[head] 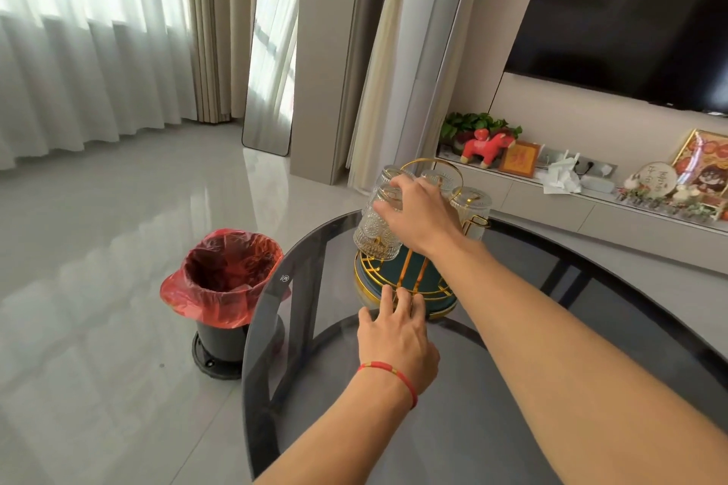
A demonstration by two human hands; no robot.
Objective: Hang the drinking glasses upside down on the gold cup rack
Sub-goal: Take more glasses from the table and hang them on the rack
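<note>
The gold cup rack (431, 163) with its dark green round tray (409, 272) stands at the far edge of the table. My right hand (417, 215) grips the base of an embossed drinking glass (376, 228), held upside down over the rack's left side. Three more glasses hang inverted: one at the back left (388, 172), one behind my hand (441, 177), one on the right (472, 211). My left hand (396, 331), with a red wrist string, rests fingers spread against the tray's front rim.
The round dark glass table (512, 386) fills the lower right. A black bin with a red bag (228, 280) stands on the floor to its left. Behind are a TV shelf with ornaments (591, 177) and a floor mirror (272, 51).
</note>
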